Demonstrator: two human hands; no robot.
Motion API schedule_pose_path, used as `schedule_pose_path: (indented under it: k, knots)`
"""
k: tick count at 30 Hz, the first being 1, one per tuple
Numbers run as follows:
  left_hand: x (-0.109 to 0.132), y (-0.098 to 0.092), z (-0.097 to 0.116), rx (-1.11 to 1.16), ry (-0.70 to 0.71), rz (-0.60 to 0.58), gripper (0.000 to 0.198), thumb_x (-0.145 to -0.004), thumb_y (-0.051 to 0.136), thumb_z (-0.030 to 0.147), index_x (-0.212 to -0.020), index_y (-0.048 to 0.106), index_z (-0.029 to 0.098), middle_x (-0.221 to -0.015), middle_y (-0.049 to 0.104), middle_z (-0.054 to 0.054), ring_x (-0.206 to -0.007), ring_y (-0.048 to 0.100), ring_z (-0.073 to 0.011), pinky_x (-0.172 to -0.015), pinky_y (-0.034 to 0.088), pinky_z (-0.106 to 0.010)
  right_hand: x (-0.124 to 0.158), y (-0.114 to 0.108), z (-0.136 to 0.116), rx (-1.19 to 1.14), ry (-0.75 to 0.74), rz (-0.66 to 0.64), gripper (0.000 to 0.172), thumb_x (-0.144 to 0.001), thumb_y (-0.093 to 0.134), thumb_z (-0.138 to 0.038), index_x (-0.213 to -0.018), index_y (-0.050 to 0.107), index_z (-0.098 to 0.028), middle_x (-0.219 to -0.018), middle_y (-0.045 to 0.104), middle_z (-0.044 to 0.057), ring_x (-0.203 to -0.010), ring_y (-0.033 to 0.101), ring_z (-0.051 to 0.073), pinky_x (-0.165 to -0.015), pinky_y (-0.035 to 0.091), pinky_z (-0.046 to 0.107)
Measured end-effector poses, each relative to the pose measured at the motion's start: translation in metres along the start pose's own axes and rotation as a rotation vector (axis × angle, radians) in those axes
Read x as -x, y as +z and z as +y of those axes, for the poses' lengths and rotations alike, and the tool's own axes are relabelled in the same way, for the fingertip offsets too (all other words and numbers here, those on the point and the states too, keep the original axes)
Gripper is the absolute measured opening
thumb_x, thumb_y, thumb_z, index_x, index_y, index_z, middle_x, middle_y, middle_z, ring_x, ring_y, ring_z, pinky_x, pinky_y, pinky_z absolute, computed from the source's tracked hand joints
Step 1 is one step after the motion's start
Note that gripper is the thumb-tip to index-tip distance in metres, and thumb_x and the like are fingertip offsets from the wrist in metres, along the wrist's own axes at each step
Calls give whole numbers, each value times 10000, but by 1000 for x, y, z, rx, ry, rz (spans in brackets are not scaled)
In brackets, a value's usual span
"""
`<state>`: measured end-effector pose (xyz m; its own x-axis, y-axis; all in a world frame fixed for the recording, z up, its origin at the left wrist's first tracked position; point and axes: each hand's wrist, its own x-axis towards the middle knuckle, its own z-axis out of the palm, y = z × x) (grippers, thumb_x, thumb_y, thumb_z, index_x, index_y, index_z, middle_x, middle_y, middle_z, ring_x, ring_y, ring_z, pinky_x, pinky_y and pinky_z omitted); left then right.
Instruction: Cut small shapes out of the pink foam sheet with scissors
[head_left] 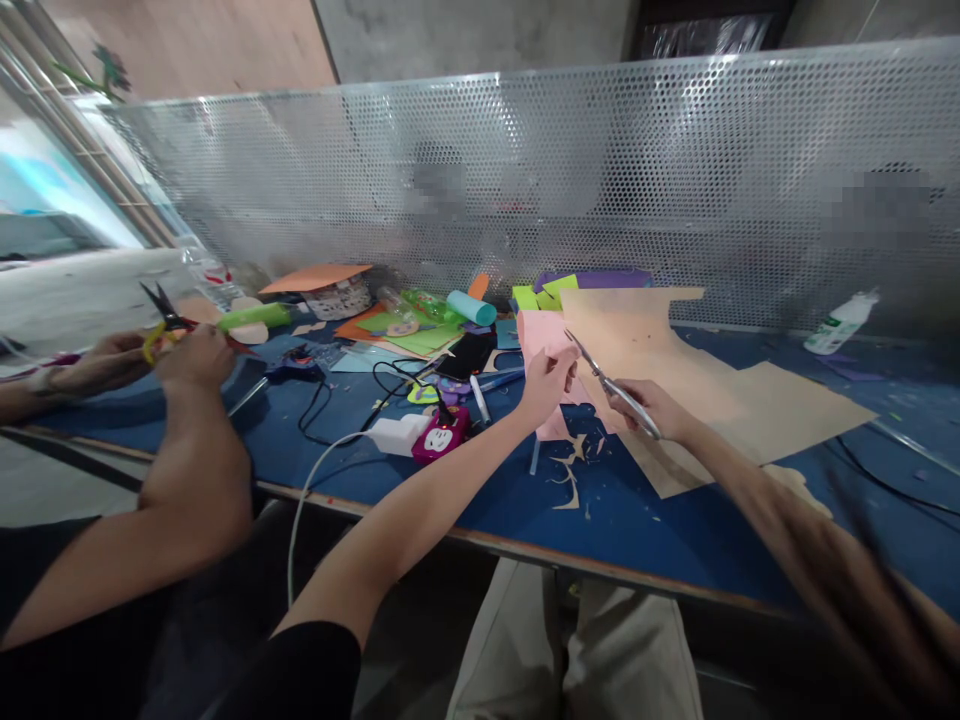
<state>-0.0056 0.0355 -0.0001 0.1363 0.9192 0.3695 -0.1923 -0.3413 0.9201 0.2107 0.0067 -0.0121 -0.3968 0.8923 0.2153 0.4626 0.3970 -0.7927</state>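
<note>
My left hand (550,383) is closed in a pinch at a curled sheet of pink paper (541,330), which rises behind the fingers and hangs below them. My right hand (651,408) is wrapped round the handles of metal scissors (592,366). Their blades point up and left, close to the fingertips of my left hand and the edge of the pink paper. Beneath and beyond my right hand lies a large cut sheet of tan paper (720,400). Small tan paper scraps (574,490) are scattered on the blue tabletop below my hands.
At left, a co-worker's hands (191,355) hold scissors with yellow handles (156,343). A pink power socket (441,437) with a white plug (397,434) and cables lies left of my forearm. Coloured paper (409,330) is piled behind. A glue bottle (841,322) stands tilted near the perforated metal screen (675,180).
</note>
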Motion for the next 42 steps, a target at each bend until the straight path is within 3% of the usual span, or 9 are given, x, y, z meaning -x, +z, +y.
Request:
schedule_pose_path:
  k: [4, 7, 14, 18, 23, 30, 38, 42]
  knots:
    - [-1, -1, 1, 70, 33, 63, 503, -901, 778, 645, -827, 593, 182, -709, 594, 32, -497, 494, -57, -492, 371, -230, 0, 1, -1, -7, -2, 7, 423, -857, 580, -625, -759, 556, -214, -486, 565, -24, -407, 566, 153, -446, 428, 254]
    - [-2, -2, 1, 85, 61, 43, 490, -919, 765, 645, -894, 608, 181, -778, 612, 31, -493, 494, -43, -490, 372, -223, 1, 2, -3, -16, -3, 11, 422, -862, 576, -625, -761, 552, -216, -490, 559, -24, -415, 548, 151, -447, 415, 256]
    - [-3, -1, -4, 46, 53, -13, 479, -992, 654, 651, -896, 607, 184, -766, 582, 36, -497, 478, -43, -489, 368, -224, 2, 5, -8, -42, -15, -13, 443, -863, 570, -646, -764, 539, -215, -502, 544, -31, -428, 525, 144, -442, 398, 255]
    - [-2, -4, -3, 16, 63, -3, 499, -975, 668, 666, -865, 616, 182, -729, 566, 37, -511, 477, -52, -501, 365, -230, 3, 4, -12, -68, -56, -54, 525, -820, 545, -738, -767, 530, -216, -528, 502, -44, -442, 498, 133, -451, 391, 254]
    - [1, -2, 1, 9, 75, -75, 515, -964, 680, 684, -891, 657, 176, -700, 576, 27, -515, 483, -66, -513, 383, -236, 3, 2, -14, -113, -122, -95, 640, -760, 488, -832, -867, 554, -205, -649, 516, -27, -514, 498, 131, -494, 415, 261]
    - [3, -1, -3, 13, 90, -100, 531, -964, 675, 705, -916, 658, 176, -710, 584, 29, -522, 494, -68, -512, 395, -232, 4, 6, -12, -164, -162, -115, 612, -812, 473, -791, -964, 569, -206, -738, 530, -12, -560, 511, 139, -531, 445, 273]
    - [2, -1, -3, 57, 108, -96, 538, -956, 685, 712, -911, 656, 177, -693, 566, 32, -506, 480, -68, -490, 383, -237, 5, 7, -13, -104, -143, -79, 584, -843, 450, -770, -866, 564, -198, -605, 537, -24, -451, 559, 136, -477, 438, 252]
    - [1, -2, -6, 53, 107, -116, 524, -961, 692, 689, -891, 656, 171, -671, 562, 33, -521, 487, -72, -501, 395, -231, 4, 7, -12, -103, -161, -71, 629, -798, 458, -812, -891, 562, -198, -686, 560, -7, -510, 568, 138, -499, 465, 255]
